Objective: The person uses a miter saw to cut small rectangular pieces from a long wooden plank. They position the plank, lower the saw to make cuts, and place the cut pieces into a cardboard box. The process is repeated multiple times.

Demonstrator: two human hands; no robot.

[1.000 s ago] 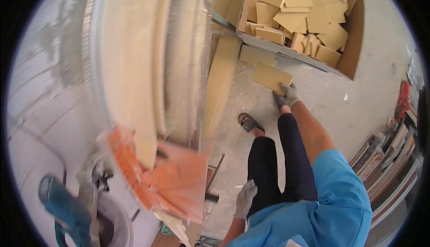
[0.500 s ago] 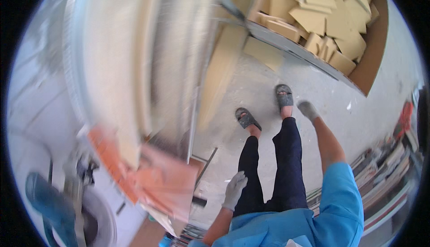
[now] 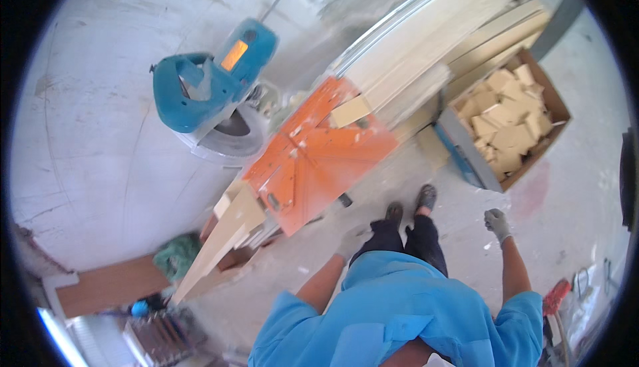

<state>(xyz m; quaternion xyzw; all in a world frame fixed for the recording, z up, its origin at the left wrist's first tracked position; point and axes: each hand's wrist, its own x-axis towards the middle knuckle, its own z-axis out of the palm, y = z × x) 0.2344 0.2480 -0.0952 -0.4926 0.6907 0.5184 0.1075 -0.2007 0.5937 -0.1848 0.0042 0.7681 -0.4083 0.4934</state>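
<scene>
My left hand (image 3: 353, 239), in a pale glove, hangs beside my left thigh. It is smeared against the floor, so its fingers do not show clearly. The nearest thing to it is the orange table (image 3: 293, 210) of a teal mitre saw (image 3: 200, 90). A long cream board (image 3: 406, 54) ends over that table's far side. Out to the right, my gloved right hand (image 3: 496, 223) hangs above the grey floor with its fingers curled in and nothing visible in them. It is apart from the cardboard box (image 3: 558, 104) ahead.
The box holds many cream offcuts (image 3: 509, 117). Long cream strips (image 3: 492, 37) lie behind it. More boards (image 3: 223, 240) stick out on the saw's near side, by a green bag (image 3: 178, 258). A red item (image 3: 556, 295) lies at the lower right.
My view has swung left, bringing the whole saw into sight, while the box appears smaller and farther right. My right hand's fingers have curled. My left hand has become blurred.
</scene>
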